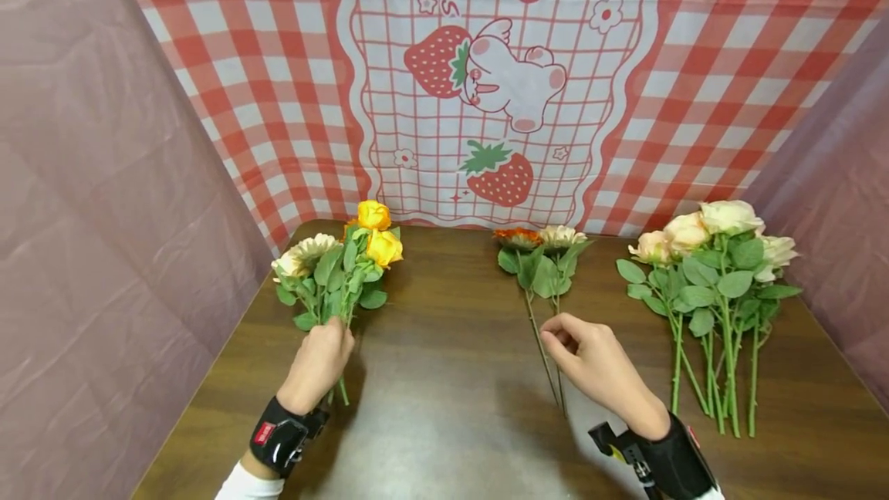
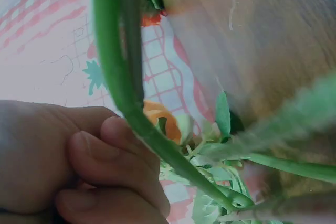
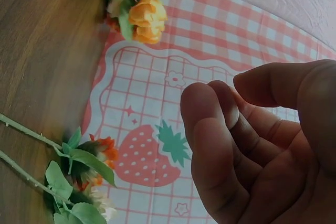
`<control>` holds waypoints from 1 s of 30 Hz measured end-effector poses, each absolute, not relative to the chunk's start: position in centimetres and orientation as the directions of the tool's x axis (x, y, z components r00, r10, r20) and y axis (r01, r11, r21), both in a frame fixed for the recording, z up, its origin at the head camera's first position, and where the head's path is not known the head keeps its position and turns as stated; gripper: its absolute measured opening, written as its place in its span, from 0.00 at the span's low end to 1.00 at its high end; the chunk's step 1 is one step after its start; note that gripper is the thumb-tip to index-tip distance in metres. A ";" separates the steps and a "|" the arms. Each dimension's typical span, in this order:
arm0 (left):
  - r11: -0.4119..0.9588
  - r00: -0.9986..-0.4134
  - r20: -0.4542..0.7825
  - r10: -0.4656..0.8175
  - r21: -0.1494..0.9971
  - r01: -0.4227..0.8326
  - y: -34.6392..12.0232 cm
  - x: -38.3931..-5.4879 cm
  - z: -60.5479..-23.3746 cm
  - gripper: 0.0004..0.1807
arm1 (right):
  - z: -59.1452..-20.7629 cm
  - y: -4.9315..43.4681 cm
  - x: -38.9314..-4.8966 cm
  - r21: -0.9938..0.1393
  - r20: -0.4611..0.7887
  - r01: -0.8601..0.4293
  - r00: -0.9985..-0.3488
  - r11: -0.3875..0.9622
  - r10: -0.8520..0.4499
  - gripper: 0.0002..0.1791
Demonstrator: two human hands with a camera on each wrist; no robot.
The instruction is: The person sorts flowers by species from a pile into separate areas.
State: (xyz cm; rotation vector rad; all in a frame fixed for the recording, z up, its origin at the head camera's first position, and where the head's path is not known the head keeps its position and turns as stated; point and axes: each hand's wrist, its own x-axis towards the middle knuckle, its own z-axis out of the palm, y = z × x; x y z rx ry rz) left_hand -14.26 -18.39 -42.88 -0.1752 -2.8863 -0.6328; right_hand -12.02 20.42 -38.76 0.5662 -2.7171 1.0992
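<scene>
My left hand (image 1: 319, 357) grips green flower stems on the left of the table. Above it spread yellow roses (image 1: 384, 247), cream flowers (image 1: 312, 249) and green leaves. Close up in the left wrist view, a thick green stem (image 2: 113, 72) passes beside the curled fingers (image 2: 113, 166). My right hand (image 1: 590, 353) hovers at the lower stems of two flowers, its fingers loosely bent and nothing between them. Of that pair, one is an orange flower (image 1: 517, 238) and the other a cream flower (image 1: 561, 237); both lie on the table, stems towards me.
A bunch of pale roses (image 1: 729, 218) with long green stems lies at the right of the brown wooden table (image 1: 430, 376). Behind the table hangs a red-and-white checked cloth (image 1: 278, 76) with strawberries. Pinkish sheets (image 1: 90, 214) hang at both sides.
</scene>
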 end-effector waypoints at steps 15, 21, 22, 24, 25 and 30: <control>0.910 -0.983 0.170 0.074 0.393 0.136 -18.9 -14.9 -44.1 0.13 | -39.2 20.0 -12.0 -0.623 0.269 -0.437 -0.898 0.649 -0.347 0.05; 0.944 -0.995 0.100 0.009 0.328 0.041 -20.3 -14.2 -43.5 0.08 | -39.1 20.0 -12.0 -0.620 0.258 -0.435 -0.899 0.653 -0.354 0.04; 0.948 -0.996 0.089 0.007 0.316 0.035 -20.6 -14.0 -43.6 0.08 | -39.1 20.0 -12.0 -0.620 0.256 -0.436 -0.898 0.652 -0.357 0.04; 0.957 -0.996 0.089 0.014 0.287 0.039 -20.9 -13.8 -43.7 0.07 | -39.0 20.0 -12.1 -0.619 0.251 -0.437 -0.898 0.653 -0.363 0.04; 0.961 -0.996 0.093 0.018 0.274 0.043 -21.0 -13.8 -43.8 0.07 | -39.0 20.0 -12.1 -0.619 0.248 -0.437 -0.897 0.653 -0.365 0.04; 0.959 -0.990 0.136 0.037 0.272 0.073 -21.2 -13.8 -44.0 0.08 | -39.0 19.9 -12.0 -0.619 0.228 -0.437 -0.895 0.653 -0.383 0.04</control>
